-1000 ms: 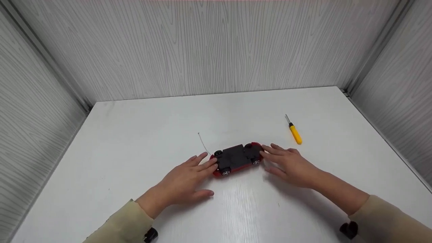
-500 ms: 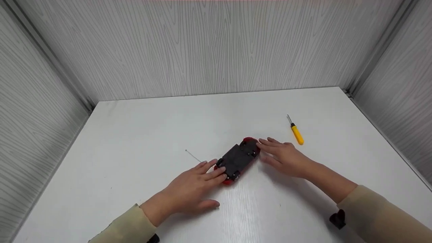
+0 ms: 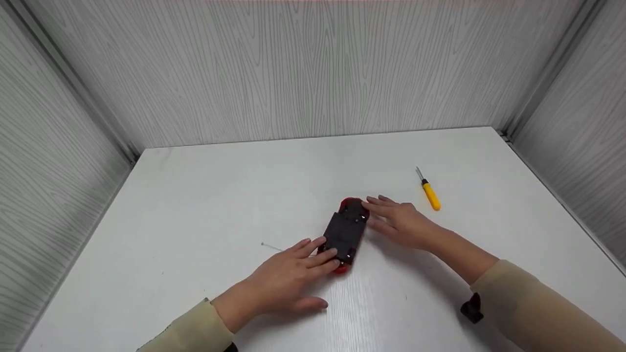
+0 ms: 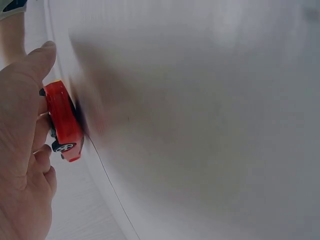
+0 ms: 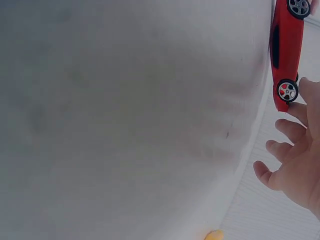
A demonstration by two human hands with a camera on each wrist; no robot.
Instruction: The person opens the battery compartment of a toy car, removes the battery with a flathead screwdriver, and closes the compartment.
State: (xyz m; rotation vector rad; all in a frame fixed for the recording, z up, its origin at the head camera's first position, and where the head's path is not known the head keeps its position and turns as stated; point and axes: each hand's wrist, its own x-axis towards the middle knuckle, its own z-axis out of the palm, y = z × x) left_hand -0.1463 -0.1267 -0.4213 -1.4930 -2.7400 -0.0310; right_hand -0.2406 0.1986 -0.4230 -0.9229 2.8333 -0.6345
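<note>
A red toy car (image 3: 345, 232) lies upside down on the white table, its black underside facing up and its length pointing away from me, tilted slightly right. My left hand (image 3: 288, 276) rests its outstretched fingertips on the car's near end. At the far end, the fingers of my right hand (image 3: 403, 222) touch the car's right side, fairly straight. In the left wrist view the red body (image 4: 65, 112) shows beyond the left fingers. Wheels and the red side (image 5: 287, 50) appear in the right wrist view. A thin wire antenna (image 3: 271, 247) sticks out leftward from the car's near end, partly behind my left hand.
A screwdriver (image 3: 430, 194) with a yellow handle lies on the table (image 3: 220, 195) to the right, beyond my right hand. Pale wood-grain panels (image 3: 313, 68) enclose the table at the back and both sides.
The car has turned counter-clockwise, from nearly crosswise to nearly lengthwise, under both hands. The antenna has swung down to the left. My right hand has shifted left, my left hand slightly right and nearer.
</note>
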